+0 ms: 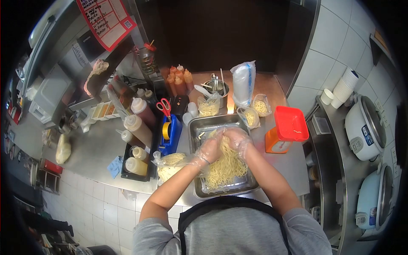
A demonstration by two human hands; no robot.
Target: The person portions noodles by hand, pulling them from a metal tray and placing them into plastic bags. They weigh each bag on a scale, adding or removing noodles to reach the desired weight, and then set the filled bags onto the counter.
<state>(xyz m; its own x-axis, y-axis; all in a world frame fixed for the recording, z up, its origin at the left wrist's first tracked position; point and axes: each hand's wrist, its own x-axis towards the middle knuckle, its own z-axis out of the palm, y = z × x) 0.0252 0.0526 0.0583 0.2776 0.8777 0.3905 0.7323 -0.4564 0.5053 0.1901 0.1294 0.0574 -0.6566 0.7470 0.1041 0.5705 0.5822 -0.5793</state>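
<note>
A deep metal tray holds a loose heap of yellow noodles. My left hand, in a clear plastic glove, is closed on noodles over the tray's middle. Close beside it, my right hand, gloved the same way, also grips noodles, and strands hang down between the two hands. Some fingertips are hidden among the strands. Left of the tray lies an open plastic bag of noodles, near my left wrist.
An orange kitchen scale with a red pan stands right of the tray. Small noodle bags sit behind it. To the left are a blue tape dispenser, red scissors and sauce bottles. Rice cookers line the right shelf.
</note>
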